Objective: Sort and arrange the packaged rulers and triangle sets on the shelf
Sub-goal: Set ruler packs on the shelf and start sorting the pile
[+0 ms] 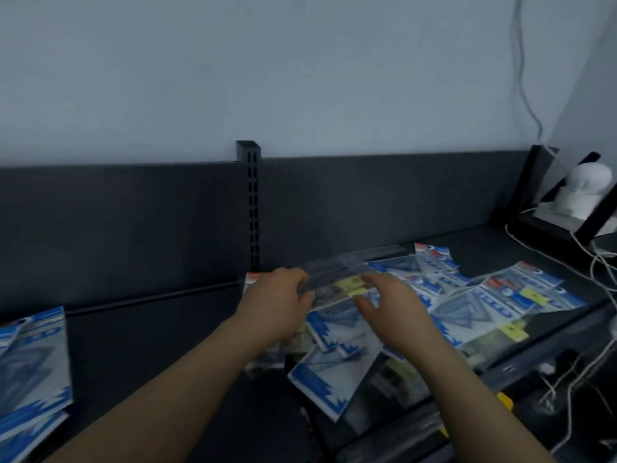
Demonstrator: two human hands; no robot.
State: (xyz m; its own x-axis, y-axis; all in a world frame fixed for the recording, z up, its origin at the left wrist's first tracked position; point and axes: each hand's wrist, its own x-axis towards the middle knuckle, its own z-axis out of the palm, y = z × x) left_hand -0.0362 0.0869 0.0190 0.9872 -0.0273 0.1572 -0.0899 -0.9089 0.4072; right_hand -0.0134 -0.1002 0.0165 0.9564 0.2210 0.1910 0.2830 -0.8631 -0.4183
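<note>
A loose heap of blue-and-white triangle set packs (337, 342) covers the right half of the dark shelf (160, 329). My left hand (277, 302) grips the left end of a clear packaged ruler (334, 272) held above the heap. My right hand (394, 309) hovers beside that ruler with fingers spread and relaxed over the packs; whether it touches the ruler is blurred. More packs (521, 295) with yellow price stickers lie further right. A separate stack of triangle set packs (33, 369) sits at the shelf's left edge.
A black slotted upright (252, 202) divides the dark back panel. At the far right stand a white camera-like device (587, 192) on a black stand and tangled white cables (597, 262). Bare shelf lies between the left stack and the heap.
</note>
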